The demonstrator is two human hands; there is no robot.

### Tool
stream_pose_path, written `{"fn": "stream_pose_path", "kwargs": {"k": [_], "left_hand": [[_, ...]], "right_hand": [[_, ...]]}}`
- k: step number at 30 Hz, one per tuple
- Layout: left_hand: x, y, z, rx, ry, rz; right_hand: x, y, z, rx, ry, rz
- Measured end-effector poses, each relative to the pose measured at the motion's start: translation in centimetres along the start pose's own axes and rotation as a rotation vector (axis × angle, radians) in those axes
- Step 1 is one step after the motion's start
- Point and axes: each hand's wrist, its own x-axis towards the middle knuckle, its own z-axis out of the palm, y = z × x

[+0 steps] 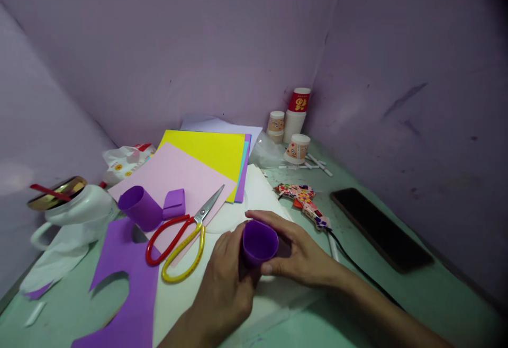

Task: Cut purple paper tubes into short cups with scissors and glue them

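Both of my hands grip a small purple paper tube (260, 242) standing on white paper near the table's front. My left hand (224, 279) wraps its near side with fingers curled. My right hand (296, 250) curves round its far and right side, thumb pressed at the base. Scissors (182, 237) with one red and one yellow handle lie just left of my hands, blades pointing up right. A second purple tube (138, 207) lies on its side further left, with a small folded purple strip (174, 203) beside it.
Pink (174, 173), yellow (210, 149) and purple cut sheets (127, 284) cover the table's left. A white jug with gold lid (75, 207) stands far left. Paper cups (296, 120) and white sticks sit in the back corner. A dark phone (381, 229) and a patterned glue gun (305, 202) with cord lie right.
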Motion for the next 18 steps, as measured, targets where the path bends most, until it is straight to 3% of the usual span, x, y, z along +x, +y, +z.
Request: {"fn": "stream_pose_path", "kwargs": {"k": [3,7,12,18], "left_hand": [[-0.2,0.0,-0.1,0.066,0.037,0.000],[-0.8,-0.6,0.2,0.179,0.168,0.101],[-1.2,-1.0,0.4,0.242,0.245,0.221],[-0.8,0.1,-0.1,0.208,0.204,0.136]], "right_hand": [[0.0,-1.2,-0.4,-0.050,0.106,-0.004],[0.2,-3.7,-0.9,-0.311,0.304,0.017],[0.5,-5.2,-0.4,-0.576,0.204,-0.083],[0.6,-4.3,0.2,-0.709,0.193,-0.163]]}}
